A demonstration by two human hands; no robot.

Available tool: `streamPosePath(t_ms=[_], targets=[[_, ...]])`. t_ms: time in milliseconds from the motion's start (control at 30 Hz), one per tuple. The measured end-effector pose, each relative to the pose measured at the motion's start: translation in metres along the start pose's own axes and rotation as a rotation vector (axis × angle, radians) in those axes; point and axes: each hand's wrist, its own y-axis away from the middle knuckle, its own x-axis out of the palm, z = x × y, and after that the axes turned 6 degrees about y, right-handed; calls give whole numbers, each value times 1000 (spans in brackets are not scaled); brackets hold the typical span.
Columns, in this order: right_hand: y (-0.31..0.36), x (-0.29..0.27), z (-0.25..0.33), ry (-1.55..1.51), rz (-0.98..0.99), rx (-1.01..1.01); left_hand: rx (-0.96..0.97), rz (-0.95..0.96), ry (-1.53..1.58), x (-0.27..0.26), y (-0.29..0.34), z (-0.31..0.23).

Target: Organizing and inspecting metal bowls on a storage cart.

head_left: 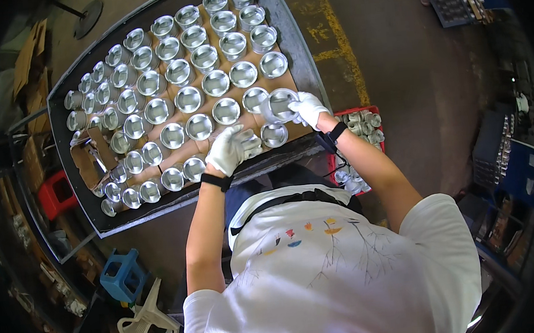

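Silver cylindrical metal piece (277,106): round face was turned upward, axis roughly upright. White-gloved right hand (308,110) gripped its right edge, fingers hiding that rim; underside was unseen. White-gloved left hand (225,151) lay leftward, fingers half-curled; whether it held anything could not be told. Similar silver pieces (226,111) stood beyond in rows on brown cardboard sheeting (285,83). Dark rectangular rack (444,0), far right, was indistinct.
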Motion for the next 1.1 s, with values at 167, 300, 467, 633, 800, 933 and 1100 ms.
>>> streamPosePath(t_ms=[167, 300, 467, 633, 800, 933, 1100], targets=[[-35, -27, -31, 705, -309, -21, 65, -13, -20, -3, 36, -2], [-48, -15, -36, 1009, -346, 54, 48, -4, 17, -28, 44, -5], [-85, -2, -80, 900, -455, 293, 58, -28, 36, -31, 49, -5], [-43, 16, 6, 1059, -227, 230, 95, -99, 45, -51, 58, -9], [-98, 10, 21, 1475, -512, -324, 58, -113, 65, -52, 51, -10], [-151, 14, 17, 1785, -399, -397, 83, -171, 53, -46, 59, -9], [-174, 7, 11, 1579, -593, -363, 122, -200, 56, -51, 74, -13]])
